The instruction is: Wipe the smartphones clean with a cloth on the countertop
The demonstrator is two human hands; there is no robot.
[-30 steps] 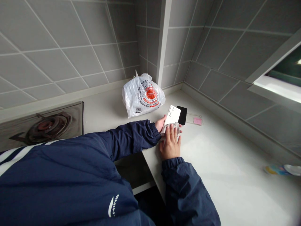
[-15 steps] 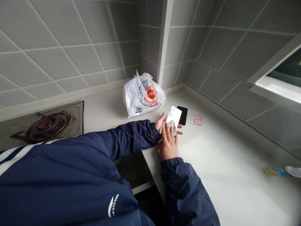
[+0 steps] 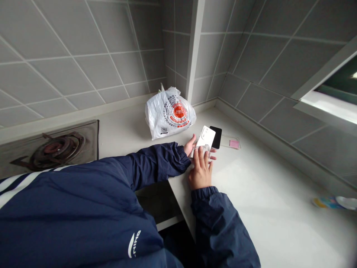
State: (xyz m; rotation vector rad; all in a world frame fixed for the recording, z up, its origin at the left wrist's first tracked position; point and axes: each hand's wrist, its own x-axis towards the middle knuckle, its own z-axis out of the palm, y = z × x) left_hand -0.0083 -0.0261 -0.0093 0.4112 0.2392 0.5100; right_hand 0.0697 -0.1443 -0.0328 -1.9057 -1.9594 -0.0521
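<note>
A white smartphone (image 3: 205, 135) lies across my left hand (image 3: 190, 145), its back and camera bump facing up. The thumb runs along its near left side and the other fingertips show beyond its right edge. On the lower part of the phone, my right hand (image 3: 200, 174) presses a crumpled light-grey cloth (image 3: 207, 147) under its fingers. Part of the cloth is hidden by those fingers. Just right of the phone, a flat black rectangular object (image 3: 216, 137) rests on the counter. Beside it lies a clear phone case (image 3: 226, 141) with a pink patch.
A white plastic bag (image 3: 170, 113) with red and black print stands behind my hands near the wall. At left is a gas stove (image 3: 55, 145). A colourful package (image 3: 329, 203) sits on the white counter (image 3: 264, 208) at far right. The counter edge borders a dark opening below.
My right hand's fingers have shifted slightly on the phone's back, and the cloth's folds lie differently. The left hand and the phone have barely moved.
</note>
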